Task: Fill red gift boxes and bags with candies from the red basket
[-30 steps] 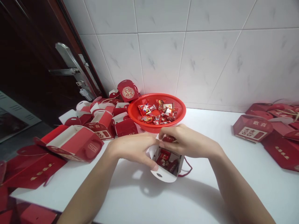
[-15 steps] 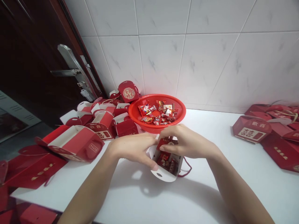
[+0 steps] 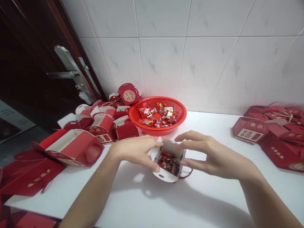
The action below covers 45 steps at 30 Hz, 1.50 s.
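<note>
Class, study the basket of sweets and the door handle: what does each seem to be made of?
Colander basket: probably glossy plastic, judging by its bright, uniform red and moulded-looking perforations.

Door handle: likely metal, polished or brushed, given its silvery colour and streaky highlights.

Inside the open box, plain white; on its cord, dark red. On the basket, bright red with pattern of fine mesh. On the wall tiles, white with greyish veins. On the door, dark reddish brown.
</note>
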### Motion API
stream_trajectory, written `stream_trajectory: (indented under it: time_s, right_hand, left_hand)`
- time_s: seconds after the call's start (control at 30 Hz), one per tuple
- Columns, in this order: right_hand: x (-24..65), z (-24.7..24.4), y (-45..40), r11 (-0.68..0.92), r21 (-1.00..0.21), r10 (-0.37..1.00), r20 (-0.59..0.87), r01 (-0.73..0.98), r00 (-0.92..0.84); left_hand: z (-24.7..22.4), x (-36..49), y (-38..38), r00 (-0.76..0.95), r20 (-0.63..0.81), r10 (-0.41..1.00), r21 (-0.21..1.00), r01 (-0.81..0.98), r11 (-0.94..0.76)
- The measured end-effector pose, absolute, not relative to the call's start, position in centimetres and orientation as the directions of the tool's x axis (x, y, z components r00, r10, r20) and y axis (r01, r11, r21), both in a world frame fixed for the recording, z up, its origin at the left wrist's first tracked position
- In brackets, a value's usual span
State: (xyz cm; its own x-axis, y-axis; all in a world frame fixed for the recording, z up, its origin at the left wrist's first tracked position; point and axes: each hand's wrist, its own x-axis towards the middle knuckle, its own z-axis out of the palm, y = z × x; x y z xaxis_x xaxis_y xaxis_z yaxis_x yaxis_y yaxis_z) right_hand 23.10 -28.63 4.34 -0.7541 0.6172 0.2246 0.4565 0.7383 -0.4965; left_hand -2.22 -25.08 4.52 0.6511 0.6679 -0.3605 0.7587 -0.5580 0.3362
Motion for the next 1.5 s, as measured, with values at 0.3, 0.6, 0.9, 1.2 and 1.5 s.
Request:
stream_trajectory:
  time_s: [0.3, 0.6, 0.9, 1.2, 1.5]
  right_hand:
    - [24.2, -1.9, -28.6, 0.523, -0.618, 0.808, 0.142, 0.586, -0.572]
    - [22.3, -4.7, -28.0, 0.407, -0.731, 0.88, 0.153, 0.548, -0.449]
    - [21.5, -6.4, -28.2, 0.455, -0.796, 0.857, 0.269, 0.399, -0.44]
    - [21.4, -7.9, -28.4, 0.594, -0.678, 0.803, 0.523, 0.432, -0.285]
    - [21.4, -8.4, -29.3, 0.671, -0.607, 0.741, 0.577, 0.425, -0.345]
  left_hand:
    - [4.3, -2.3, -25.6, 0.663, -0.371, 0.65, 0.392, 0.746, -0.538]
    - [4.1, -2.4, -25.9, 0.648, -0.271, 0.712, 0.391, 0.75, -0.534]
    - [3.8, -1.7, -25.4, 0.781, -0.171, 0.6, 0.568, 0.576, -0.588]
    - [3.4, -1.4, -24.8, 0.759, -0.163, 0.63, 0.534, 0.605, -0.591]
    - [1.9, -1.5, -24.0, 0.597, -0.144, 0.789, 0.357, 0.775, -0.521]
